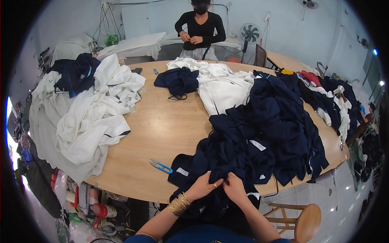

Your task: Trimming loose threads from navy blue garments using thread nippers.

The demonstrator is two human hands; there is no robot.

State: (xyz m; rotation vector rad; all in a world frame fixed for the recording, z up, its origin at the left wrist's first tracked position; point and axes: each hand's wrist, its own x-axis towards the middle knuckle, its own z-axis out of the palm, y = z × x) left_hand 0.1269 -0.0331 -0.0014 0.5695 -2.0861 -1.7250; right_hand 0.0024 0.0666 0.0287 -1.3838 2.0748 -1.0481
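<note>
A dark navy garment lies bunched at the near edge of the table and hangs over it toward me. My left hand, with a ring and several gold bangles at the wrist, pinches a fold of this cloth. Close beside it, my right hand grips the same fold, thumb and fingers pressed together. Blue-handled thread snips rest on the wood left of the garment, apart from both hands. White labels show on the navy cloth.
A navy pile covers the table's right side, with white garments behind it. More white garments lie at left. A small navy bundle sits mid-table. Across the table stands a person in black. A wooden stool is at lower right.
</note>
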